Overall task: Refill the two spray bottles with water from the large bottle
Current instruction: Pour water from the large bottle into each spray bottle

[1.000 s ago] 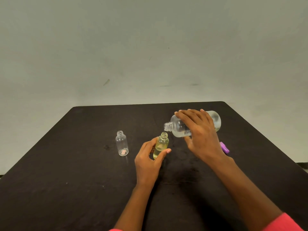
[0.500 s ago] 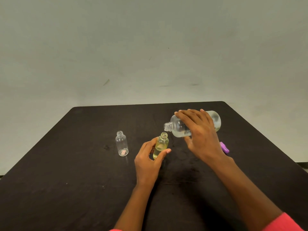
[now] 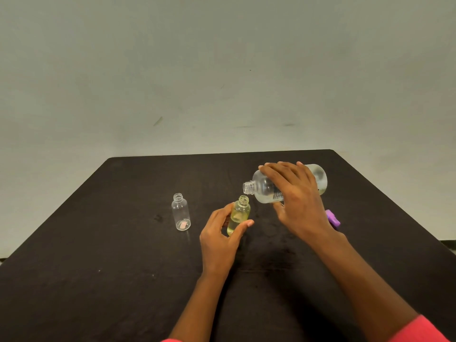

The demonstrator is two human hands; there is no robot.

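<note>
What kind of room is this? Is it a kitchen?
Probably not a kitchen. It looks like a plain work corner: a bare dark table pushed against a blank grey wall, with only bottles on it, like the small clear bottle. No sink or stove shows.

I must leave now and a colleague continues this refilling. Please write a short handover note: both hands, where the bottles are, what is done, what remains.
Left hand: holds the small yellowish bottle upright on the table, cap off.
Right hand: holds the large bottle tipped on its side, mouth just above the yellowish bottle's neck.
Small clear bottle: stands apart to the left, uncapped, apparently empty.
Purple cap: on the table behind the right wrist.
Done: all bottles opened, pour lined up.
Left: fill both small bottles; no stream visible.
</note>
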